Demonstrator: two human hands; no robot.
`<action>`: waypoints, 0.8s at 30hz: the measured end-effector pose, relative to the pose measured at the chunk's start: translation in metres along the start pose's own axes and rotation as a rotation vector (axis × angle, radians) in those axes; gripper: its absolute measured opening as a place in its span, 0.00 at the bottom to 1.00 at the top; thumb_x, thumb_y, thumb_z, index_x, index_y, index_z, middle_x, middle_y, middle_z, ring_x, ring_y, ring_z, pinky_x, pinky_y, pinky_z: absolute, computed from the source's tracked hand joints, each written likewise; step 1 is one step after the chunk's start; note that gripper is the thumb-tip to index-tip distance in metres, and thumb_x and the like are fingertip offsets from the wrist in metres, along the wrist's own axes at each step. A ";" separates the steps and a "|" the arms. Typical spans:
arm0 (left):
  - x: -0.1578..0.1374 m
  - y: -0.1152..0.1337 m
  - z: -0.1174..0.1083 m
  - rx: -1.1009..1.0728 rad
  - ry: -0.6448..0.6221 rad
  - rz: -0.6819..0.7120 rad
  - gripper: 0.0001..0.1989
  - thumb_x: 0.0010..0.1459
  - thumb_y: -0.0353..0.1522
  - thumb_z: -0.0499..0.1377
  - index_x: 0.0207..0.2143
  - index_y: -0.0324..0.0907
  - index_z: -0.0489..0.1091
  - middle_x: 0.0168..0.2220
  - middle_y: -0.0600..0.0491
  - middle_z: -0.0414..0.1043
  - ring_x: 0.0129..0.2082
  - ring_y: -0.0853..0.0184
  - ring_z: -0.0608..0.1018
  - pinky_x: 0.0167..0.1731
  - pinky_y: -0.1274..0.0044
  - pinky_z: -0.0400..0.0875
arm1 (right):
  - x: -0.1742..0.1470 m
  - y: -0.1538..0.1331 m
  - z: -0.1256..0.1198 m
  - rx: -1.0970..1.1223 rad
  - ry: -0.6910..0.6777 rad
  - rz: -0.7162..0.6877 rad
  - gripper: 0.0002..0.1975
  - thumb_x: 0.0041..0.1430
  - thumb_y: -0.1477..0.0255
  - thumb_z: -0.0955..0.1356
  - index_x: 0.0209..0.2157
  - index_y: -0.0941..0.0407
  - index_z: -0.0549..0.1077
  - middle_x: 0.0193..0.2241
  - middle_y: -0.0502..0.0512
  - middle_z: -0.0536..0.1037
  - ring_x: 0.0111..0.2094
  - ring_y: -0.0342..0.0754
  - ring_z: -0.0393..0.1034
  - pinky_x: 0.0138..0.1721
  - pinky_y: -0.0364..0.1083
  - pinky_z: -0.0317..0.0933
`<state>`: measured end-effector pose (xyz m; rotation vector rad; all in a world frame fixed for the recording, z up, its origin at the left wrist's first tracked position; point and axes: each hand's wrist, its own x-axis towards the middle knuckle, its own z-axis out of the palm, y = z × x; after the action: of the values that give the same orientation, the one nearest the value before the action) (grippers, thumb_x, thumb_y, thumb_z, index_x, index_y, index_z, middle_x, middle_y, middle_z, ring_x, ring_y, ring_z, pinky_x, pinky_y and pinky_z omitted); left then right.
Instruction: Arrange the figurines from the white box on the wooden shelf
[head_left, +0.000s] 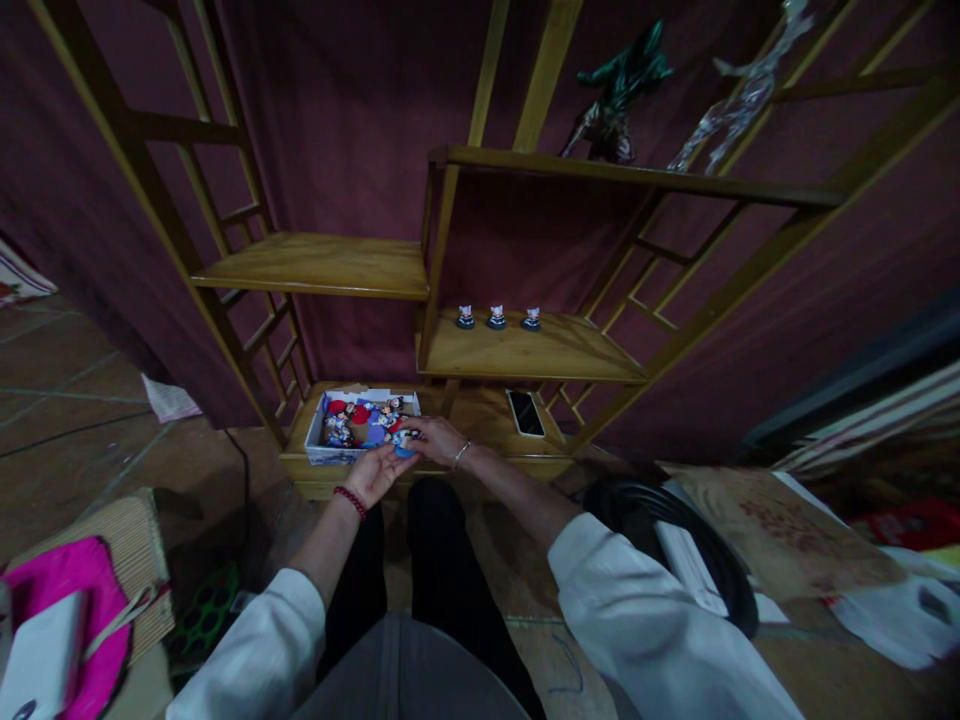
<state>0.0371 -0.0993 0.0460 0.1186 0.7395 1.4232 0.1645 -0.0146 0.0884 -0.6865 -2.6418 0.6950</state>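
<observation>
Though blue-patterned, box front [330,456] illegible.

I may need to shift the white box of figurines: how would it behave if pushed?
The white box looks thin-walled, so its sides may flex. The jumbled figurines inside would probably shift about. Being low and wide, it seems likelier to slide than tip.

three small figurines [496,318], two statues [632,75], one phone [526,413], one box [330,456] (its jumbled toys [340,431] uncountable), two hands [372,476]
</observation>
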 end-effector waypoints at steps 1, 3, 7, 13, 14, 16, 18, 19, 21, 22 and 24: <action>-0.002 0.001 0.002 0.005 -0.011 0.008 0.07 0.53 0.21 0.49 0.32 0.32 0.67 0.31 0.44 0.73 0.35 0.65 0.76 0.46 0.65 0.66 | -0.001 -0.003 -0.004 0.022 0.009 0.024 0.14 0.50 0.73 0.66 0.41 0.56 0.69 0.36 0.53 0.74 0.36 0.44 0.68 0.37 0.41 0.59; -0.006 0.002 0.007 0.008 -0.038 0.022 0.07 0.54 0.21 0.50 0.32 0.32 0.67 0.32 0.44 0.73 0.36 0.65 0.75 0.46 0.67 0.67 | -0.004 -0.010 -0.013 0.053 0.029 0.055 0.14 0.50 0.72 0.66 0.41 0.56 0.69 0.34 0.52 0.75 0.33 0.43 0.69 0.34 0.41 0.60; -0.013 0.003 0.019 -0.001 -0.078 0.049 0.07 0.54 0.22 0.51 0.33 0.32 0.67 0.33 0.45 0.73 0.37 0.65 0.75 0.45 0.68 0.68 | -0.008 -0.023 -0.029 0.100 0.056 0.047 0.13 0.50 0.71 0.66 0.39 0.58 0.70 0.33 0.52 0.75 0.32 0.42 0.69 0.33 0.40 0.60; -0.026 0.010 0.041 -0.047 -0.149 0.035 0.08 0.53 0.21 0.50 0.31 0.31 0.69 0.34 0.45 0.73 0.38 0.65 0.75 0.49 0.65 0.64 | -0.014 -0.027 -0.046 0.111 0.094 0.036 0.14 0.51 0.69 0.66 0.41 0.57 0.70 0.36 0.53 0.74 0.34 0.43 0.68 0.36 0.41 0.60; -0.028 0.011 0.044 -0.058 -0.182 0.025 0.09 0.52 0.20 0.50 0.31 0.31 0.69 0.34 0.45 0.72 0.39 0.65 0.74 0.49 0.65 0.63 | -0.015 -0.028 -0.049 0.105 0.101 0.038 0.14 0.51 0.68 0.66 0.41 0.57 0.69 0.36 0.53 0.74 0.35 0.43 0.68 0.36 0.41 0.60; -0.032 0.012 0.049 -0.056 -0.252 0.028 0.10 0.51 0.18 0.49 0.30 0.31 0.69 0.35 0.45 0.72 0.40 0.64 0.74 0.50 0.65 0.62 | -0.016 -0.031 -0.056 0.101 0.107 0.037 0.15 0.51 0.68 0.66 0.42 0.57 0.69 0.36 0.54 0.74 0.35 0.43 0.68 0.36 0.41 0.60; -0.035 0.012 0.054 -0.026 -0.294 0.055 0.10 0.50 0.17 0.50 0.30 0.31 0.69 0.35 0.46 0.72 0.39 0.65 0.74 0.50 0.65 0.62 | -0.018 -0.035 -0.064 0.104 0.105 0.023 0.15 0.52 0.68 0.65 0.42 0.57 0.69 0.37 0.54 0.74 0.35 0.43 0.68 0.37 0.42 0.60; -0.036 0.012 0.056 -0.009 -0.299 0.071 0.09 0.50 0.18 0.51 0.30 0.32 0.69 0.35 0.47 0.72 0.39 0.65 0.74 0.50 0.65 0.62 | -0.019 -0.037 -0.068 0.106 0.105 0.014 0.15 0.52 0.68 0.65 0.43 0.57 0.69 0.38 0.54 0.74 0.35 0.43 0.68 0.37 0.42 0.60; -0.037 0.010 0.060 0.012 -0.289 0.102 0.08 0.50 0.19 0.53 0.31 0.32 0.69 0.36 0.48 0.72 0.39 0.65 0.74 0.50 0.65 0.62 | -0.021 -0.040 -0.075 0.107 0.112 -0.001 0.15 0.53 0.68 0.65 0.43 0.56 0.69 0.38 0.53 0.74 0.36 0.43 0.68 0.37 0.42 0.60; -0.037 0.009 0.063 0.015 -0.281 0.116 0.07 0.50 0.19 0.53 0.31 0.33 0.69 0.37 0.48 0.72 0.39 0.66 0.74 0.50 0.66 0.62 | -0.021 -0.041 -0.079 0.107 0.116 -0.004 0.15 0.53 0.68 0.65 0.43 0.56 0.69 0.38 0.53 0.74 0.36 0.43 0.68 0.37 0.42 0.60; -0.037 0.007 0.067 0.016 -0.267 0.134 0.07 0.50 0.19 0.54 0.32 0.33 0.69 0.37 0.48 0.72 0.39 0.66 0.74 0.50 0.66 0.63 | -0.023 -0.043 -0.085 0.109 0.123 -0.012 0.14 0.53 0.67 0.64 0.42 0.56 0.69 0.37 0.53 0.75 0.36 0.43 0.68 0.38 0.41 0.60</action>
<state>0.0677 -0.1082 0.1162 0.3689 0.5305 1.4926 0.2031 -0.0281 0.1778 -0.6605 -2.4745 0.7620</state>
